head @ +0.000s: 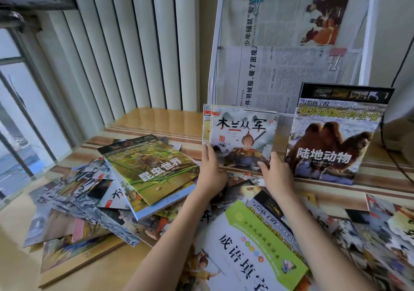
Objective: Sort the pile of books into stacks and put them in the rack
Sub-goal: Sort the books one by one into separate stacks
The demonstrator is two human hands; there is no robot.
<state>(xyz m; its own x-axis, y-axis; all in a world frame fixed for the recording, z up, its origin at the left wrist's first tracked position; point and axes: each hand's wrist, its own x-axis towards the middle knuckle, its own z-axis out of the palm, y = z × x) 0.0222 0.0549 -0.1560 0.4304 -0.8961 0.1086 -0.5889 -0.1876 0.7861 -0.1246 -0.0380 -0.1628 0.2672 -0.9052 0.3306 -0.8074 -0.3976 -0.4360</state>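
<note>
White and lime-green, the nearest book (253, 248) lies flat at the bottom centre of the frame, its cover printed with large black characters and a row of coloured dots. It rests on other glossy covers of the pile of books (96, 203), which spreads over the wooden desk (156, 120) from lower left to lower right. On the left part of the pile, the topmost is a thin green book (150, 167) with an insect on grass stems and white characters, lying tilted over ink-wash style picture books.

Above these, at mid-frame, both hands hold a small stack of thin picture books (240, 133) upright. Its front cover shows a pale, misty painting, black brush characters, a red seal and an armoured figure. The left hand (211, 174) grips the lower left edge, thumb on the cover; the right hand (276, 174) grips the lower right corner, fingers (263, 165) curled onto the cover.

Just right of the stack, a taller book (331, 138) with a brown two-humped camel, yellow title and white characters stands leaning back against the rack (215, 71). The white mesh rack rises at upper right, holding folded newspapers (286, 71) with a teal clip (257, 1) and a red clip (336, 57). White vertical ribs (134, 44) fill the upper left.
</note>
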